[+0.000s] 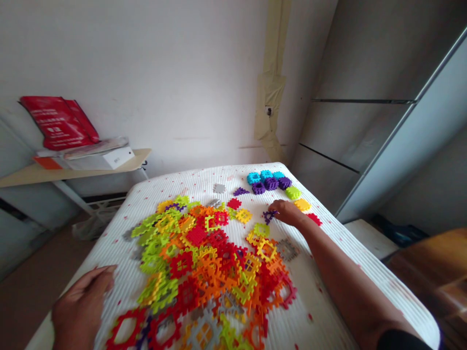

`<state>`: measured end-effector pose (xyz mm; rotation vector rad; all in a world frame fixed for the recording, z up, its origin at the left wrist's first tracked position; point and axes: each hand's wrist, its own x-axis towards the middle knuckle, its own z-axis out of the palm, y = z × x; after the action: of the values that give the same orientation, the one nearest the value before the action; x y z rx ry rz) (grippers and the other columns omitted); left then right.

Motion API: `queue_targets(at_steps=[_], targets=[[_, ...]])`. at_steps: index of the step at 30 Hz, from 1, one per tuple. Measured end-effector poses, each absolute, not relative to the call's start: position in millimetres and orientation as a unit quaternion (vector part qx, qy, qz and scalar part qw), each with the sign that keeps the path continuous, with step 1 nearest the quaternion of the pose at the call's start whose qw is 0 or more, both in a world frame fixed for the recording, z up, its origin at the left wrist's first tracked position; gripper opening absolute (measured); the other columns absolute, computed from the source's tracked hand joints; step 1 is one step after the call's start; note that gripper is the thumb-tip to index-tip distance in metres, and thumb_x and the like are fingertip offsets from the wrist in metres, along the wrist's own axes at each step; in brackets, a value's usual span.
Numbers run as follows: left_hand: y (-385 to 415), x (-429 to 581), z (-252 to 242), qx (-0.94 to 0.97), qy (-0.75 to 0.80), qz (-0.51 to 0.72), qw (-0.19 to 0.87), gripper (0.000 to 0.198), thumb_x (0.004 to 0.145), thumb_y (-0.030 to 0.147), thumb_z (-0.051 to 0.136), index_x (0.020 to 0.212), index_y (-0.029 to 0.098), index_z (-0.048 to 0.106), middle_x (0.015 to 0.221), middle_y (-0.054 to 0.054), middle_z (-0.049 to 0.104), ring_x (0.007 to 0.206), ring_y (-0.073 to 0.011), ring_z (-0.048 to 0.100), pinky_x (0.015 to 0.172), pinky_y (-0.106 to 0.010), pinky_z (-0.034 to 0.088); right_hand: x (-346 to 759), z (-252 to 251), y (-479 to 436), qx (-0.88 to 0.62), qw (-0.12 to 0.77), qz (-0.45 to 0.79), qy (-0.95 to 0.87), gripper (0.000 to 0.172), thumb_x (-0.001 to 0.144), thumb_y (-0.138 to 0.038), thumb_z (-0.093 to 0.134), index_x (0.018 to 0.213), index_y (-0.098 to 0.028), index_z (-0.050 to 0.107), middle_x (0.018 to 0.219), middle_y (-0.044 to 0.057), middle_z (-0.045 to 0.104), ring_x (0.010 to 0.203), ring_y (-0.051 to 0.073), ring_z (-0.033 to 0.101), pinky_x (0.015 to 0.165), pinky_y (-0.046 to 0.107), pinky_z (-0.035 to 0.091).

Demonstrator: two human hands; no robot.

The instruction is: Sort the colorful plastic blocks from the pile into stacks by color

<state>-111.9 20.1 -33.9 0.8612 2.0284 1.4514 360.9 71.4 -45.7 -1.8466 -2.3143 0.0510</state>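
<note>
A big heap of interlocking plastic tiles (207, 257) in red, orange, yellow, green and grey covers the middle of a white mattress (328, 296). My right hand (288, 212) reaches far over the heap, its fingers pinched on a small purple tile (269, 215). Beyond it lie sorted stacks: cyan tiles (264, 176), purple tiles (271, 184), a green stack (293, 192) and a yellow tile (302, 204). My left hand (84, 306) rests flat on the mattress at the near left edge, fingers spread, holding nothing.
A low shelf (73, 170) against the white wall at the left carries a red bag (58, 121) and a white box (105, 158). Grey cabinet panels (365, 146) stand to the right. A wooden surface (434, 262) sits at the near right.
</note>
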Motion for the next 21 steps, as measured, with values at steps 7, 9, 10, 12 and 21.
queue_targets(at_steps=[7,9,10,12,21], targets=[[23.2,-116.9,-37.5,0.319,0.746,0.529,0.249,0.038,0.039,0.041,0.061,0.067,0.016,0.063,0.060,0.003,0.056,0.066,-0.0142,0.049,0.058,-0.022,0.039,368.6,-36.7,74.7,-0.642,0.155,0.062,-0.748,0.032,0.066,-0.007,0.053,0.091,-0.018,0.070,0.084,0.003,0.070,0.072,0.015,0.062,0.066,0.022,0.044],[25.7,-120.1,-42.7,0.329,0.743,0.526,0.252,0.040,0.040,0.042,0.062,0.071,0.016,0.065,0.059,0.002,0.057,0.065,-0.0149,0.050,0.058,-0.023,0.040,365.1,-26.0,81.0,-0.648,0.193,0.041,-0.736,0.032,0.067,-0.007,0.052,0.091,-0.016,0.070,0.083,0.004,0.070,0.071,0.016,0.061,0.066,0.022,0.043],[27.0,-122.3,-46.0,0.339,0.741,0.523,0.250,0.041,0.042,0.043,0.062,0.073,0.016,0.065,0.059,0.003,0.057,0.064,-0.0150,0.050,0.057,-0.023,0.039,360.2,-19.7,85.9,-0.650,0.207,0.025,-0.731,0.031,0.068,-0.008,0.052,0.092,-0.016,0.070,0.084,0.005,0.070,0.072,0.016,0.061,0.067,0.022,0.043],[29.5,-127.6,-53.3,0.369,0.741,0.507,0.240,0.041,0.047,0.043,0.064,0.077,0.016,0.066,0.059,0.003,0.057,0.063,-0.0149,0.050,0.058,-0.024,0.039,343.9,-7.6,99.4,-0.651,0.214,0.000,-0.729,0.030,0.070,-0.010,0.052,0.093,-0.016,0.070,0.088,0.006,0.070,0.075,0.017,0.062,0.069,0.023,0.043],[35.8,-145.2,-72.7,0.389,0.741,0.500,0.222,0.038,0.054,0.043,0.065,0.080,0.016,0.069,0.061,0.003,0.059,0.062,-0.0158,0.053,0.059,-0.025,0.041,270.4,-4.0,180.7,-0.739,0.081,-0.013,-0.668,0.032,0.078,-0.008,0.048,0.102,-0.013,0.067,0.100,0.014,0.068,0.096,0.023,0.061,0.079,0.026,0.044]])
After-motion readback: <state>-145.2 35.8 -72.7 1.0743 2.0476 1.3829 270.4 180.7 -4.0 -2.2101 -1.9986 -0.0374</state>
